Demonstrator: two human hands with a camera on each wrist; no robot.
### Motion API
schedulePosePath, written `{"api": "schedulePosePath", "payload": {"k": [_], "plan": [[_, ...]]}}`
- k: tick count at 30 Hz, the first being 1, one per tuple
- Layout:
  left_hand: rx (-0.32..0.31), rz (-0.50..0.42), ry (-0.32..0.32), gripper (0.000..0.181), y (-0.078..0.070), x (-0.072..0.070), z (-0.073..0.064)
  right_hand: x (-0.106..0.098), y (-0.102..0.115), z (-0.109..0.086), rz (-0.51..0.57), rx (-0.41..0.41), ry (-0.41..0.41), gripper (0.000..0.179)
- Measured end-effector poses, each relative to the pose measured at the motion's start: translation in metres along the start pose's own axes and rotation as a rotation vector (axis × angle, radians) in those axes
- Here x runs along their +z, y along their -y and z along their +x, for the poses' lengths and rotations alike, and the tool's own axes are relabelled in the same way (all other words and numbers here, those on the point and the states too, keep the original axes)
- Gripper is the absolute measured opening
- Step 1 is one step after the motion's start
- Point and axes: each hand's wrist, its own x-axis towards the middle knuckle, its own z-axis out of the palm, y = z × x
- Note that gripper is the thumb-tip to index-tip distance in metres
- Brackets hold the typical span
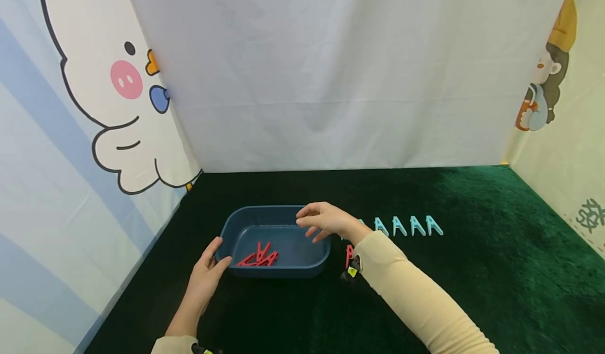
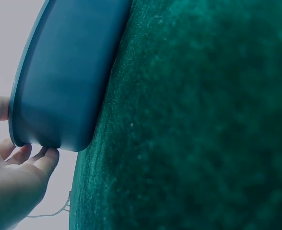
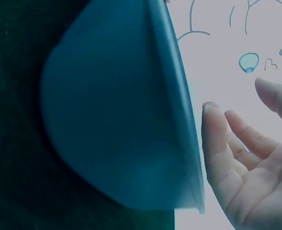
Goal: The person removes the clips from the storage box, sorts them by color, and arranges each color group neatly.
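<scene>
- Left hand (image 1: 206,275): grasped the blue basin (image 1: 279,271) at its left end, near the front corner.
- Left grip detail: in the left wrist view, the thumb lay at the rim and the bent fingers bore against the outer wall below it.
- Right hand (image 1: 328,221): was positioned over the right end of the basin, palm side toward the interior. The grip was unclenched and carried nothing; the fingers were slightly bent and the thumb stood apart from them.
- Right hand clearance: in the right wrist view, the fingertips appeared just beside the rim; contact could not be determined.
- Red clips (image 1: 272,256): lay in a loose pile on the basin floor, toward the front left, near the left hand and well apart from the right fingertips.
- Single red clip (image 1: 348,254): lay outside the basin, just beyond its right end, partly hidden by the right forearm.
- Light blue clips (image 1: 398,225): lay in a row to the right of the basin, beyond the right wrist, which covered part of the row's left end.
- Green cloth (image 1: 520,270): supported the basin and the clips outside it.
</scene>
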Motion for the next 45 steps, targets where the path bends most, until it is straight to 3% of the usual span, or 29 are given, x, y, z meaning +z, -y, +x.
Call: {"api": "schedulePosePath", "payload": {"k": [8, 23, 32, 40, 45], "plan": [[-0.011, 0.002, -0.006, 0.055, 0.001, 0.001, 0.0, 0.022, -0.007, 0.015, 0.018, 0.034, 0.043, 0.041], [0.0, 0.003, -0.005, 0.056, 0.0, 0.001, 0.0, 0.057, -0.007, 0.035, -0.018, 0.117, 0.041, 0.03], [0.001, -0.008, -0.009, 0.056, 0.0, 0.002, -0.001, 0.07, -0.018, 0.044, -0.15, 0.155, 0.089, 0.028], [-0.001, -0.003, -0.012, 0.056, -0.001, 0.001, -0.001, 0.075, -0.019, 0.047, -0.306, 0.119, 0.117, 0.013], [-0.003, -0.005, -0.009, 0.056, -0.002, 0.001, -0.002, 0.076, -0.019, 0.045, -0.305, 0.116, 0.122, 0.006]]}}
